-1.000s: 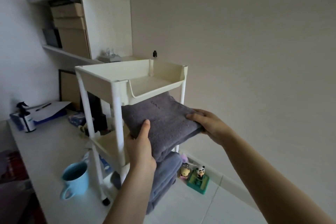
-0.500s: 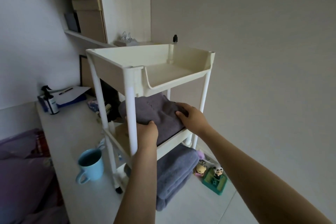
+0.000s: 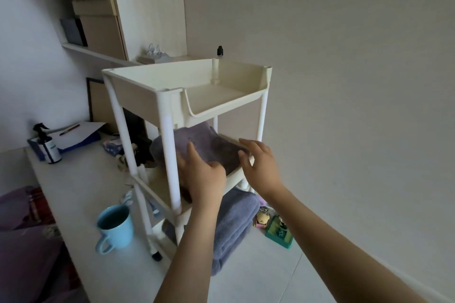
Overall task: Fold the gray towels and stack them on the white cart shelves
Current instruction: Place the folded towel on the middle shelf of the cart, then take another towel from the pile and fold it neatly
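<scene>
A white three-tier cart (image 3: 170, 145) stands on the white table. A folded gray towel (image 3: 211, 145) lies on its middle shelf. My left hand (image 3: 202, 174) rests on the towel's near edge with fingers spread and relaxed. My right hand (image 3: 261, 167) hovers at the towel's right front corner, fingers loosely bent, holding nothing. A second folded gray towel (image 3: 234, 221) sits on the bottom shelf and sticks out toward me. The top tray (image 3: 221, 91) holds nothing.
A blue mug (image 3: 115, 226) stands left of the cart. A spray bottle (image 3: 49, 145) and papers lie farther left. Small toy figures (image 3: 275, 226) sit to the right of the cart's base. Wall shelves with boxes (image 3: 96, 7) hang behind. The wall is close on the right.
The towel went from sticking out in front of the cart to lying on the middle shelf. Both hands let go of it and eased back; the camera moved closer.
</scene>
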The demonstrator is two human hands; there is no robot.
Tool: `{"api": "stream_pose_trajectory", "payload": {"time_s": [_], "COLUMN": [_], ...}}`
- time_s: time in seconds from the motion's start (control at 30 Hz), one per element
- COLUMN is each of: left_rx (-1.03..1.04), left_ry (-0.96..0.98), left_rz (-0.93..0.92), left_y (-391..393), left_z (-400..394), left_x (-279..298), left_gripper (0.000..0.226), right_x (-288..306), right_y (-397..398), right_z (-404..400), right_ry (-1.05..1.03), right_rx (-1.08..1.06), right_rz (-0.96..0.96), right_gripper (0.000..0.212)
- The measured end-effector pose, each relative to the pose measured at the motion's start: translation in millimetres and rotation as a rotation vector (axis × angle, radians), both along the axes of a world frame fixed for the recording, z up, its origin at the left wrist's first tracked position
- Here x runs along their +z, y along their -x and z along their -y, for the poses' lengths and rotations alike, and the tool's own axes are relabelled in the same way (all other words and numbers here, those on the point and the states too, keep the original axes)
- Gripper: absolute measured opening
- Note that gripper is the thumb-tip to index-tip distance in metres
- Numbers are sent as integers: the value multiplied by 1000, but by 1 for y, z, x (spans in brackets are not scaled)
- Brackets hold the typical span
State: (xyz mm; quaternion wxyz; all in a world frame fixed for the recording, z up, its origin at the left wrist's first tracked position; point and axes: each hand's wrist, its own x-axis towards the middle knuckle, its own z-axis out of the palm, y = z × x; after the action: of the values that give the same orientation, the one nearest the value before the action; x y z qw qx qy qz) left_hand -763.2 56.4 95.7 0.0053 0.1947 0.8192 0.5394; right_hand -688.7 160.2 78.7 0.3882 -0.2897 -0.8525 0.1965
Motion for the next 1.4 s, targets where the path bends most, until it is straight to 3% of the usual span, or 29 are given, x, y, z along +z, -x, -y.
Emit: {"api": "stream_pose_trajectory", "payload": {"time_s": [0.13, 0.3, 0.43, 0.67, 1.07, 1.4], "left_rx": [-284, -725, -1077, -1424, -1743, -1761], "left_ry": [-163, -255, -164, 57, 469, 752], "left_rz": [-61, 132, 390, 537, 635, 736], "left_y": [-38, -96, -172, -316, -599, -725], "left_z": [1, -9, -16, 5, 71, 91], "left_x": [6, -6, -28, -69, -147, -192], "left_gripper": [50, 30, 21, 22, 26, 24], "right_x": [-5, -21, -42, -87, -160, -207], "right_y": [-56, -148, -239, -396, -663, -768], "right_z": [27, 47, 77, 135, 265, 319], "right_ry": [73, 190, 224, 309, 511, 718], "right_rx": [-74, -266, -457, -793, -1317, -1514], "right_rz": [-104, -266, -283, -235, -237, -295], "right_gripper": [29, 24, 24, 24, 21, 35]}}
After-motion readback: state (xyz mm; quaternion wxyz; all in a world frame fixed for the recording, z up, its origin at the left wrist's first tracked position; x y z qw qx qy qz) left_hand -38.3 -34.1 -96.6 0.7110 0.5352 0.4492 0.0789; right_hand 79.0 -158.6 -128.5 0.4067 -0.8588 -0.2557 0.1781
